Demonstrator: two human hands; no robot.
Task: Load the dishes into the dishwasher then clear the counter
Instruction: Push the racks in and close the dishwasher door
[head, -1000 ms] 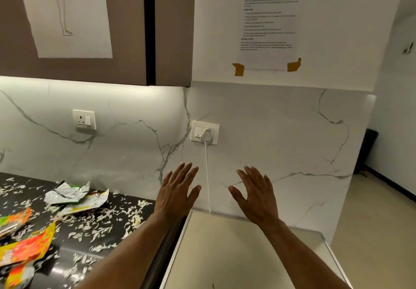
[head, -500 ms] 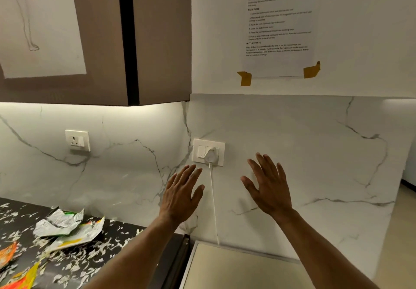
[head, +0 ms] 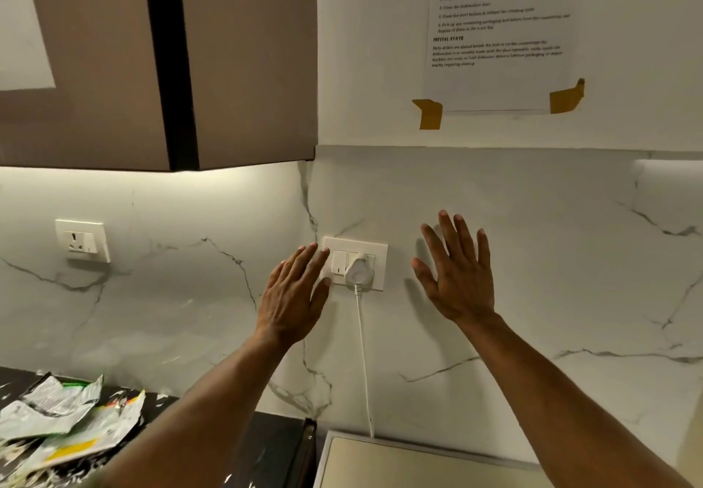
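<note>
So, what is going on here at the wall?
A person holds both hands up, flat and empty, before the marble wall. The left hand reaches the left edge of the switch plate, where a white plug sits with its cable hanging down; whether it touches is unclear. The right hand is spread to the right of the plate. Crumpled wrappers lie on the dark counter, not yet cleared.

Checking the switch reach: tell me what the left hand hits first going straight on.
The left hand would probably meet the switch plate at its left edge; depth is unclear.
</note>
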